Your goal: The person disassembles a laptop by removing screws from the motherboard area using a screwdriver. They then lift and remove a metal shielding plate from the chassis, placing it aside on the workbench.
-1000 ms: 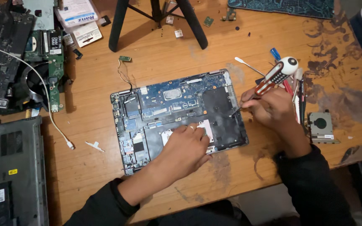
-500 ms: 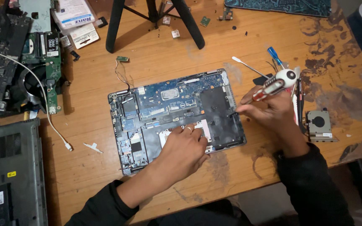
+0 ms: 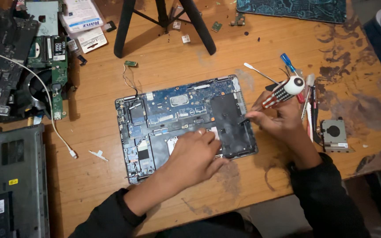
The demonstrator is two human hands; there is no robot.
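pinching a screwdriver (image 3: 278, 93) near its lower end, the fingers of the right hand (image 3: 273, 120) are closed around the striped red, black and white handle. its long axis runs diagonally, the rounded white butt pointing to the upper right of the frame and the tip angled down-left onto the right edge of the opened laptop (image 3: 184, 125), at the black panel there. the left hand (image 3: 195, 154) lies palm down on the lower middle of the laptop, fingers together and flat, gripping nothing. the one laptop sits at centre frame on the wooden table (image 3: 164, 66), long side tilted slightly. just right of the right hand lies a small cluster of hand tools (image 3: 307, 99), too overlapped to count, and one square fan (image 3: 334, 134). two black tripod legs (image 3: 124, 26) stand at upper centre; one white cable (image 3: 45, 105) trails at left.
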